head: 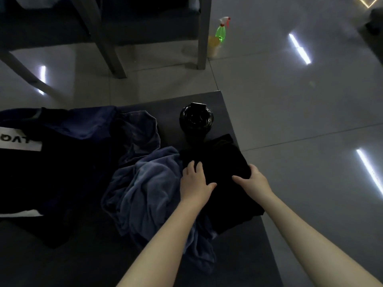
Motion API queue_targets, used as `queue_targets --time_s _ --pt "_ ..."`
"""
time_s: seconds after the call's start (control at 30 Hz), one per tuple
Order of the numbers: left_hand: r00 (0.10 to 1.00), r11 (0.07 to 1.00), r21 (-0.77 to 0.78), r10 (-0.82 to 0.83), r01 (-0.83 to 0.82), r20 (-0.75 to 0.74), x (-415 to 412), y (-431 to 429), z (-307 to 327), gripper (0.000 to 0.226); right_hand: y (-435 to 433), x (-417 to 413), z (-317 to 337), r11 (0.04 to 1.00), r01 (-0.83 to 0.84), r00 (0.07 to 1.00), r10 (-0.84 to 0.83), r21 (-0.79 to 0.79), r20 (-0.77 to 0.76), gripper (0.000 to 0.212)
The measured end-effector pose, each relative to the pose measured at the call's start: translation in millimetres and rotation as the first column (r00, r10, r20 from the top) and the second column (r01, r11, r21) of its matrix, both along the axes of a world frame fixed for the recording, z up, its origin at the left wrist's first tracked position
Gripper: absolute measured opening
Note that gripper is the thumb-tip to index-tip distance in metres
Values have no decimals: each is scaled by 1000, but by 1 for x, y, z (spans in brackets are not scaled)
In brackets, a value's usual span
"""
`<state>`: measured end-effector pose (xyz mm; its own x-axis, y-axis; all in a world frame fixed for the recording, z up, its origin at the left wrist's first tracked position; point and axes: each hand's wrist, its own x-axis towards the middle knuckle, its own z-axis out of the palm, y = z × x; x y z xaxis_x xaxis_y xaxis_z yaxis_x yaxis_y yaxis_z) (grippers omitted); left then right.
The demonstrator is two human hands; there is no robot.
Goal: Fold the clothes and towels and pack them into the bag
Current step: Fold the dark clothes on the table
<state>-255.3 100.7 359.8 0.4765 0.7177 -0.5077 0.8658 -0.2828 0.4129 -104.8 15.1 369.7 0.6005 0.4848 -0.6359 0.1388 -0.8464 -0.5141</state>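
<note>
Pressing the folded black garment flat at the table's 3 o'clock edge. Our left hand lies on it with fingers straight, clasping nothing. Our right hand has its thumb on top and fingers curled over the garment's right edge, so it's gripping that edge. We judge the fabric soft, light and limp: lifted by one corner it will likely fall open, so take it from both sides with palms under the fold. The blue towel, at 9 o'clock from the garment and touching it, is still crumpled, plush and bulkier. A dark piece with a white label lies at the table's 9 o'clock; we can't tell if it's clothing or the bag. A black round container stands at the garment's 12 o'clock, just beside it. The tabletop is dark and matte, the room dim, the tiled floor glossy. Chair legs show at 11 o'clock and a green spray bottle at 12.
</note>
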Motion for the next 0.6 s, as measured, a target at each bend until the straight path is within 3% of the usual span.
queue_targets --time_s 0.23,0.33,0.47,0.6 --pt "995 993 61 97 -99 35 4 -3 -4 74 0 7 -1 984 -9 999 15 178 -35 23" --pt "997 995 74 69 -72 45 3 0 -7 74 1 12 -6 982 -40 999 41 184 -5 29" --pt "999 999 41 20 -21 30 0 0 -15 78 5 11 -12 997 -42 994 48 61 -103 52" --pt "1000 999 47 -3 2 20 -1 -1 -23 78 9 12 -12 999 -18 998 21 49 -67 61"
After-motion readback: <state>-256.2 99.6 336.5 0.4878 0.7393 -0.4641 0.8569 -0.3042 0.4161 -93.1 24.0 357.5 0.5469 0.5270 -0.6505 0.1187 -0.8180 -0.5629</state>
